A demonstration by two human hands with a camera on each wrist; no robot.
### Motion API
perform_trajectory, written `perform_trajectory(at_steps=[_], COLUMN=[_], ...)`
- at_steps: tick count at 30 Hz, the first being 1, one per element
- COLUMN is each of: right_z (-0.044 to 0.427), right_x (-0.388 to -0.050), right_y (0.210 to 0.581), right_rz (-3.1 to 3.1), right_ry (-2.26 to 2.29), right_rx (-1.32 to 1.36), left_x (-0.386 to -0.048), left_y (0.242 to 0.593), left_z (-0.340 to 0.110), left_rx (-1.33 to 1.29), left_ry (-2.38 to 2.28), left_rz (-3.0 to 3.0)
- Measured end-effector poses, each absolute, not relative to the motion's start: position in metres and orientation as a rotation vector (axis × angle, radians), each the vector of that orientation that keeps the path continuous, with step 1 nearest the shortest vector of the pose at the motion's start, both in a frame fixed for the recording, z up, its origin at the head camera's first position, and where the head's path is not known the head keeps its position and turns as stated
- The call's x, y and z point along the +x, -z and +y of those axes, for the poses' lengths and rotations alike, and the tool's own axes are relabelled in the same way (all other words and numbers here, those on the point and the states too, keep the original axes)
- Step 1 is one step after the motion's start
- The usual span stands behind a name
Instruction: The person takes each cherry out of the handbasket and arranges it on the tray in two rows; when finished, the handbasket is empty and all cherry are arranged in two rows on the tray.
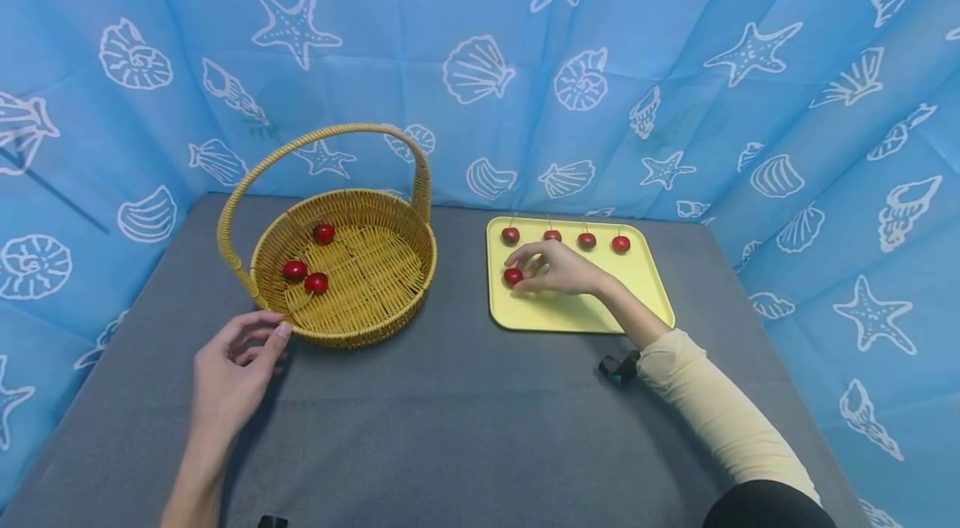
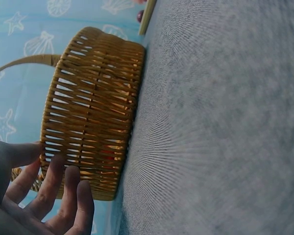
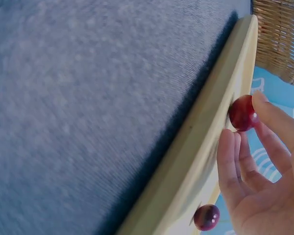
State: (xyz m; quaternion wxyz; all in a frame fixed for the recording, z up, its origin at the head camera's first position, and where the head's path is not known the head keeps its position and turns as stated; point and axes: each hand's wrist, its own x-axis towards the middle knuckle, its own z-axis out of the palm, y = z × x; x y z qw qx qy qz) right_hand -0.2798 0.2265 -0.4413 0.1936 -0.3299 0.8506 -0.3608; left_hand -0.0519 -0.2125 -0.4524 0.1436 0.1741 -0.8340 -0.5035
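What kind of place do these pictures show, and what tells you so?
Probably an indoor tabletop set-up, perhaps for filming: a blue curtain printed with seashells hangs close behind a grey tabletop, where a wicker basket and a yellow tray both hold red cherries.

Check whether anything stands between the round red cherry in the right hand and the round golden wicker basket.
For the cherry, only the raised rim of the yellow rectangular tray, then the wall of the basket. Nothing loose shows on the grey cloth between.
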Motion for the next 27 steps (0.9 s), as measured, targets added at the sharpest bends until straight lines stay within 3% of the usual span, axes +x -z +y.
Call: perform_trajectory(at_steps=[13,27], right_z=[0.234,0.186], right_x=[-0.28,-0.268], right_y=[0.408,0.37], right_rz=[2.432,2.348], right_ry=[1.024,1.155], right_rx=[-0.868,-1.003], left_x=[-0.053,-0.053], left_y=[0.454,0.454], left_z=[-0.213,-0.214], left_rx=[0.508,0.509], left_ry=[1.45,1.464], left_rz=[-2.421,-2.426])
